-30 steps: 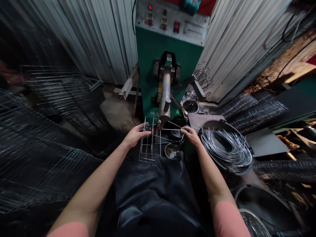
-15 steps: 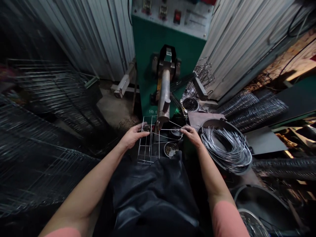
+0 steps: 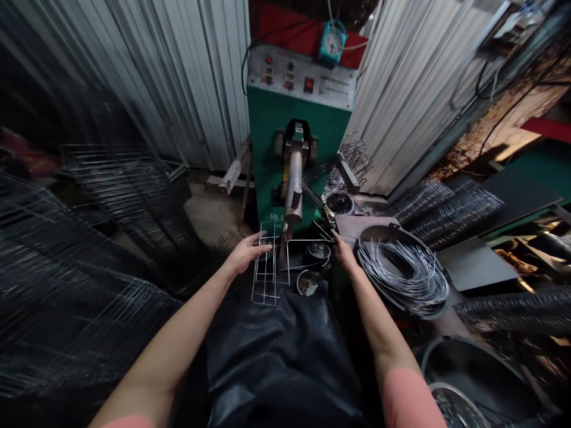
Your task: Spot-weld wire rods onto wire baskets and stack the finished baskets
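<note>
Two hands work at a wire mesh frame [image 3: 270, 267] just below the arm of a green spot welder [image 3: 267, 154]: the left hand [image 3: 245, 252] lies spread against its side, while the right hand [image 3: 344, 252] pinches narrowly at its long wires' far ends. A small metal bowl [image 3: 307, 282] sits just beside the frame, and a coil of wire [image 3: 404, 276] lies in a round pan [image 3: 383, 230] to the right.

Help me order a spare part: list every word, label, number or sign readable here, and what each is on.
"佛" in white on the green machine body; the characters after it are too blurred to read.
The plate on the control panel: too small to read.
The blue-cased dial: too small to read.
</note>
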A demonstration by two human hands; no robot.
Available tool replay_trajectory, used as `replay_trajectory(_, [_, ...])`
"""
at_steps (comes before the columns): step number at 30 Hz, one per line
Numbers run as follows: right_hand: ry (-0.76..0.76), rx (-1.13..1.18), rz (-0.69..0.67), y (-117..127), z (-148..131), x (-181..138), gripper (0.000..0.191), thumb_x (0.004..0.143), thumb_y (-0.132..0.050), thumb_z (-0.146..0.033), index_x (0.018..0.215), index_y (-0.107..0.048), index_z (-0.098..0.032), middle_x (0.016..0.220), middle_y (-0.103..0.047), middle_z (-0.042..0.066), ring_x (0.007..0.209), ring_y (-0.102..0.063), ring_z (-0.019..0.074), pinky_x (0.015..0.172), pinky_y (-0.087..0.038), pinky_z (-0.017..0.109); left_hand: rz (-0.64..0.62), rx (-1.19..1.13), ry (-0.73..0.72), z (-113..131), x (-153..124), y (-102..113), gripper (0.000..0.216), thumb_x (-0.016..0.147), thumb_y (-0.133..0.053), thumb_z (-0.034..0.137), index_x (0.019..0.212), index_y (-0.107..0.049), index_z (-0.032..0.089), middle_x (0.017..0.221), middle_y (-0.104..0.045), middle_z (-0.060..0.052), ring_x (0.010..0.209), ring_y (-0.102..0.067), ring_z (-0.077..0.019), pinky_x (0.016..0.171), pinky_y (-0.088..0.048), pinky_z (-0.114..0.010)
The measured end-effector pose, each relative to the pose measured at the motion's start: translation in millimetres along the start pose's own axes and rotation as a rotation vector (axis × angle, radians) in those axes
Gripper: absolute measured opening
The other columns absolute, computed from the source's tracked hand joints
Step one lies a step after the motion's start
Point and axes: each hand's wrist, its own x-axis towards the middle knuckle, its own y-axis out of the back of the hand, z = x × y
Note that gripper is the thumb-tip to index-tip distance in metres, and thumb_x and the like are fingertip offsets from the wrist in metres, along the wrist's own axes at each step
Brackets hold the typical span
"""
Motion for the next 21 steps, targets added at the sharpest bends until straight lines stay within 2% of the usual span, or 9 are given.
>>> replay_trajectory(3, [-0.054, -0.174, -0.029, -5.3, -3.4, -4.9, 0.063, 0.077, -0.034, -0.001, 0.138, -0.037, -0.015, 0.123, -0.057, 0.010, 0.109, -0.056, 0.0230, 0.094, -0.044, 0.036, 0.004, 0.008, -0.005, -0.9, -0.7, -1.0, 0.069, 0.056, -0.078, 0.017, 0.121, -0.056, 0.013, 0.084, -0.069, -0.005, 0.075, -0.064, -0.0153, 0.074, -0.048, -0.028])
replay_trajectory(6, [-0.180, -0.369, -0.065, -6.1, -9.8, -3.7, 0.064, 0.079, -0.034, 0.000, 0.141, -0.034, -0.018, 0.132, -0.050, 0.012, 0.107, -0.058, 0.0246, 0.089, -0.047, 0.037, 0.006, 0.011, 0.003, 0.4, -2.3, -1.6, 0.071, 0.055, -0.079, 0.016, 0.122, -0.055, 0.013, 0.085, -0.069, -0.005, 0.076, -0.064, -0.0148, 0.074, -0.048, -0.026])
replay_trajectory(8, [-0.291, -0.482, -0.106, -3.1, -12.9, -4.7, 0.061, 0.083, -0.035, -0.005, 0.142, -0.031, -0.018, 0.130, -0.052, 0.014, 0.097, -0.062, 0.0266, 0.082, -0.050, 0.038, 0.002, 0.010, 0.009, 1.3, -3.0, -1.5, 0.071, 0.055, -0.079, 0.017, 0.122, -0.055, 0.013, 0.083, -0.069, -0.004, 0.074, -0.064, -0.0147, 0.073, -0.048, -0.026])
replay_trajectory(10, [-0.329, -0.531, -0.123, 2.2, -13.6, -14.0, 0.057, 0.087, -0.040, -0.014, 0.143, -0.030, -0.019, 0.124, -0.057, 0.014, 0.091, -0.064, 0.0270, 0.077, -0.050, 0.037, 0.001, 0.014, 0.006, 1.6, -3.0, -0.9, 0.069, 0.054, -0.080, 0.017, 0.119, -0.057, 0.014, 0.082, -0.069, -0.004, 0.073, -0.064, -0.0148, 0.071, -0.048, -0.027])
replay_trajectory(12, [-0.266, -0.513, -0.102, 7.9, -12.2, -34.6, 0.054, 0.088, -0.045, -0.023, 0.141, -0.033, -0.024, 0.120, -0.060, 0.009, 0.092, -0.064, 0.0253, 0.075, -0.050, 0.033, -0.001, 0.017, 0.000, 1.3, -2.5, 0.2, 0.068, 0.052, -0.081, 0.019, 0.117, -0.059, 0.014, 0.081, -0.069, -0.004, 0.073, -0.064, -0.0152, 0.071, -0.048, -0.027])
replay_trajectory(14, [-0.171, -0.480, -0.080, 11.9, -10.5, -62.9, 0.045, 0.090, -0.045, -0.028, 0.135, -0.043, -0.031, 0.114, -0.064, 0.003, 0.092, -0.063, 0.0215, 0.072, -0.048, 0.028, -0.009, 0.008, 0.003, 0.4, -1.5, 1.4, 0.071, 0.050, -0.082, 0.021, 0.116, -0.059, 0.013, 0.081, -0.069, -0.004, 0.074, -0.063, -0.0149, 0.073, -0.048, -0.027])
replay_trajectory(17, [-0.109, -0.488, -0.070, 14.7, -10.5, -100.0, 0.035, 0.093, -0.040, -0.028, 0.124, -0.055, -0.033, 0.092, -0.067, 0.002, 0.080, -0.063, 0.0171, 0.063, -0.044, 0.024, -0.027, -0.019, -0.011, -2.2, 0.3, 2.5, 0.073, 0.046, -0.084, 0.024, 0.114, -0.060, 0.013, 0.083, -0.069, -0.003, 0.075, -0.063, -0.0138, 0.075, -0.047, -0.027])
replay_trajectory(19, [-0.096, -0.513, -0.056, 16.8, -12.3, -109.3, 0.034, 0.094, -0.039, -0.029, 0.123, -0.057, -0.031, 0.081, -0.064, 0.003, 0.072, -0.061, 0.0162, 0.060, -0.041, 0.024, -0.028, -0.039, -0.058, -4.9, 0.9, 2.5, 0.071, 0.045, -0.084, 0.024, 0.111, -0.061, 0.013, 0.084, -0.069, -0.003, 0.076, -0.062, -0.0133, 0.078, -0.046, -0.027])
replay_trajectory(21, [-0.059, -0.498, -0.059, 19.7, -16.1, -104.3, 0.032, 0.093, -0.042, -0.033, 0.120, -0.060, -0.030, 0.079, -0.062, 0.004, 0.071, -0.058, 0.0161, 0.060, -0.040, 0.024, 0.001, -0.061, -0.118, -8.0, 0.5, 2.2, 0.070, 0.046, -0.084, 0.025, 0.111, -0.061, 0.013, 0.086, -0.069, -0.003, 0.078, -0.062, -0.0129, 0.081, -0.045, -0.027])
